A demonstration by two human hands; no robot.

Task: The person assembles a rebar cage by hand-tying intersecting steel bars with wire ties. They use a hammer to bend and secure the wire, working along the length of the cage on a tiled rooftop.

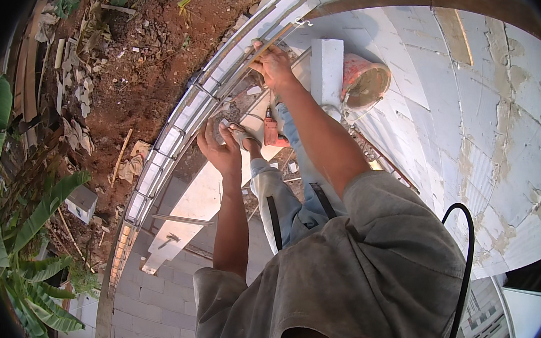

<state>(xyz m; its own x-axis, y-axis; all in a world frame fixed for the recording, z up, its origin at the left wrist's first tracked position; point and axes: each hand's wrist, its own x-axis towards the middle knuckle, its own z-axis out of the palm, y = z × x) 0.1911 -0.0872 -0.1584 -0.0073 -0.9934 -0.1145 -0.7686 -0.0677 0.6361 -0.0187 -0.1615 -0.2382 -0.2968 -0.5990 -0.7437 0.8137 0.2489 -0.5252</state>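
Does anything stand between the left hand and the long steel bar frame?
Nothing visible stands in the way: the left hand is close beside the steel bar frame. Whether it touches the frame is unclear from this view.

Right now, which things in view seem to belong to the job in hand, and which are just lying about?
Likely part of the job:
Long metal bar frame, close to the left hand
Thin brown strip at the right hand

Seemingly just lying about, untouched:
Red bucket
Red tool
Stick on the soil
Pale box-shaped thing
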